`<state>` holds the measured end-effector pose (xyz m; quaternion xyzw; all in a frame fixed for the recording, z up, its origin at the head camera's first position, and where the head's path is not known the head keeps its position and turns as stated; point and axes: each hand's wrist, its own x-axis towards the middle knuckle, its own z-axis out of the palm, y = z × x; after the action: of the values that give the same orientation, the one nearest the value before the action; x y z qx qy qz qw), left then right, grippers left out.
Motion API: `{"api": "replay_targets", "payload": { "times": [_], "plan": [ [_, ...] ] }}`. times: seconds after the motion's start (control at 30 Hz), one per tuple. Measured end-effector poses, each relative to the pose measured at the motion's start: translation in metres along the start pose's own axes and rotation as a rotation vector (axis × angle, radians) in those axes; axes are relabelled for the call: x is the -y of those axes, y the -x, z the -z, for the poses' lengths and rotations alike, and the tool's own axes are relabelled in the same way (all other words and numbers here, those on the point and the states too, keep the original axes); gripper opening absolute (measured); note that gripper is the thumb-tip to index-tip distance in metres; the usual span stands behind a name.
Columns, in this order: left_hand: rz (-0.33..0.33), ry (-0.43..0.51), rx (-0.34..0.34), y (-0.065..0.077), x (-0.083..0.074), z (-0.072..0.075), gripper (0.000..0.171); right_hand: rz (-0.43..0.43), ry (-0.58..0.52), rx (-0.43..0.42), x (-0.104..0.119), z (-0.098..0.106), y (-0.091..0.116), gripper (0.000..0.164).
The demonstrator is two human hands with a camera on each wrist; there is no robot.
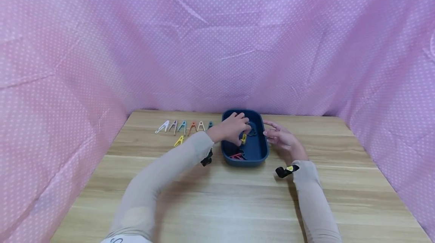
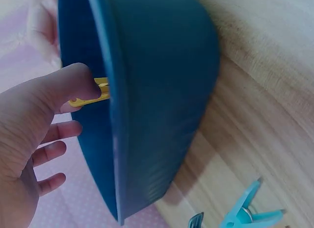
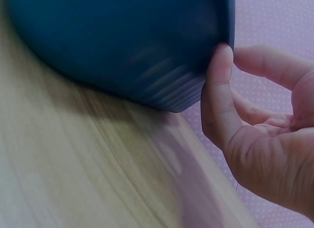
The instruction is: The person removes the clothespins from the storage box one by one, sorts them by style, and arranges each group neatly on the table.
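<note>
Clip of yellow plastic [image 1: 243, 138], pinched by left hand [image 1: 232, 127] inside dark-blue rectangular bin [image 1: 245, 163]; right hand [image 1: 283, 138], fingers relaxed, touching bin's side. Row of multicoloured clips [image 1: 193, 124] on wood-grain counter [image 1: 238, 205], beige sleeve [image 1: 170, 168] in front.

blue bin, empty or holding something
Not empty: the head view shows a red clip lying in the blue bin, at its near end.
</note>
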<state>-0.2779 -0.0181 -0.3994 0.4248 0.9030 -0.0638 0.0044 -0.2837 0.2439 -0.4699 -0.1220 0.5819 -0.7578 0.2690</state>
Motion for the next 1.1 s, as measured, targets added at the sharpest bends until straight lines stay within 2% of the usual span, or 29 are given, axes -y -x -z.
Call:
{"api": "replay_targets", "payload": {
  "times": [0.3,0.53,0.67,0.9,1.1],
  "plan": [
    [0.057,0.103,-0.043,0.020,0.011,0.018,0.025,-0.002,0.034,-0.011,0.001,0.000,-0.001,0.052],
    [0.109,0.185,-0.108,0.039,0.028,0.027,0.024,0.019,0.002,0.000,0.001,0.000,-0.002,0.049],
    [0.145,0.222,-0.158,0.051,0.041,0.028,0.025,0.019,0.001,-0.007,0.001,-0.001,-0.003,0.048],
    [0.194,0.372,-0.234,0.076,0.062,0.025,0.024,0.017,-0.019,-0.008,0.000,-0.002,-0.003,0.046],
    [0.259,0.529,-0.285,0.095,0.078,0.018,0.026,-0.001,0.010,-0.021,-0.001,0.000,-0.003,0.049]
  ]
}}
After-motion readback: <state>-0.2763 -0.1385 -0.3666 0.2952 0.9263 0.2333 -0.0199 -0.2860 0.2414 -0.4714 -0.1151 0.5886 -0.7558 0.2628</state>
